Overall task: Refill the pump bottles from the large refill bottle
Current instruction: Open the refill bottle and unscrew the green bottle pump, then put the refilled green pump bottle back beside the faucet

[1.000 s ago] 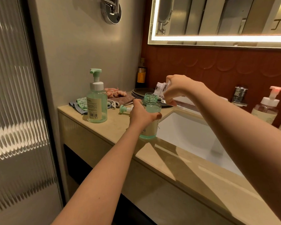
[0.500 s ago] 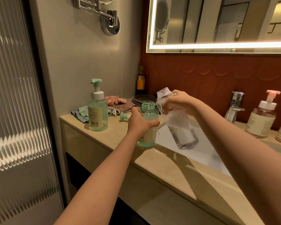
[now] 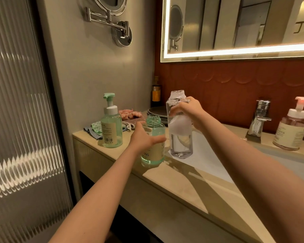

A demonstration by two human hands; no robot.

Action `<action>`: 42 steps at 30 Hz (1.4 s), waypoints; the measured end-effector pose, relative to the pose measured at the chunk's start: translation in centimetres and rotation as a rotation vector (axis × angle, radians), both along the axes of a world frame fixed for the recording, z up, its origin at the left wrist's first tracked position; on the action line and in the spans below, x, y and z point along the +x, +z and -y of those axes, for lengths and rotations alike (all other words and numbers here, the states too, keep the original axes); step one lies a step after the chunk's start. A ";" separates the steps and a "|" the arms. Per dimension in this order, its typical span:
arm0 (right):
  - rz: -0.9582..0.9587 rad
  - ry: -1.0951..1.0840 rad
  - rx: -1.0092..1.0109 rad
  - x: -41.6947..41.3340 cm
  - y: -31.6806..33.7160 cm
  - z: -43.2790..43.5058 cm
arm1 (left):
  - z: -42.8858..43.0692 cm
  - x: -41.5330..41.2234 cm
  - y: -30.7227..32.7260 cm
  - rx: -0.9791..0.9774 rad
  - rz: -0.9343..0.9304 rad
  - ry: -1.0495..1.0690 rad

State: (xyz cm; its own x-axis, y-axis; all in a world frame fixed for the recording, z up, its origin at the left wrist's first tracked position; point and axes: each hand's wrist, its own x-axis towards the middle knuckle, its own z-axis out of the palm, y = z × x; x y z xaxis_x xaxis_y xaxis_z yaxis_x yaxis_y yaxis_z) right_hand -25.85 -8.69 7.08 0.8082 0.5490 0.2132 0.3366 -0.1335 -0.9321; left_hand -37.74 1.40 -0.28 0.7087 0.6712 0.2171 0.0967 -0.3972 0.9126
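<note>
Two bottles occupy us at the front edge of the beige stone counter [image 3: 182,188]. Our left hand [image 3: 144,139] wraps its fingers round the open-necked green-tinted plastic pump bottle [image 3: 154,130], we judge to steady it where it stands. Just beside it, our right hand [image 3: 189,111] grips the tall clear plastic refill bottle [image 3: 180,142] near its shoulder. The bottle is upright and uncapped by the white sink basin [image 3: 209,160], where drips would likely fall. Further back stands a second green bottle with its pump fitted [image 3: 112,128]. Farthest right is a pink-topped pump bottle [image 3: 292,130], probably due next.
</note>
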 end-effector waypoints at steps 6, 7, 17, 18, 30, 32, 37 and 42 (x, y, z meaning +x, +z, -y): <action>-0.073 0.068 0.057 -1.2 -0.8 -2.3 | -1.0 -1.3 -0.2 0.002 0.015 -0.005; -0.076 0.072 0.066 -1.4 -1.1 -2.7 | -1.1 -1.5 -0.1 0.006 0.012 -0.008; -0.080 0.204 0.207 -2.1 -2.1 -6.9 | -2.3 -3.7 0.0 0.001 0.029 0.026; -0.067 0.232 0.221 -2.2 -2.2 -7.3 | -2.3 -3.8 0.0 0.000 0.029 0.030; 0.003 0.366 -0.034 -1.8 -2.6 -10.6 | -2.4 -4.0 -0.2 0.016 0.029 0.072; 0.004 0.382 -0.138 -1.6 -2.2 -10.0 | -2.4 -3.9 -0.3 0.014 0.027 0.076; -0.033 0.429 -0.196 0.1 -2.3 -7.4 | -1.9 -3.6 -0.2 0.022 0.028 0.082; 0.307 0.191 -0.326 2.0 -3.9 -7.2 | -1.4 -3.2 -0.3 0.004 0.035 0.096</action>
State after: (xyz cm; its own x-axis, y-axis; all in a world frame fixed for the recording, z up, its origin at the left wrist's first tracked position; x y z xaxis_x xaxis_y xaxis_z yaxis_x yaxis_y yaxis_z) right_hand -23.86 -1.53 3.14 0.6135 0.7589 0.2183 0.6363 -0.3113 -0.7058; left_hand -40.98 2.80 -0.56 0.6331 0.7348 0.2434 0.1022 -0.3910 0.9147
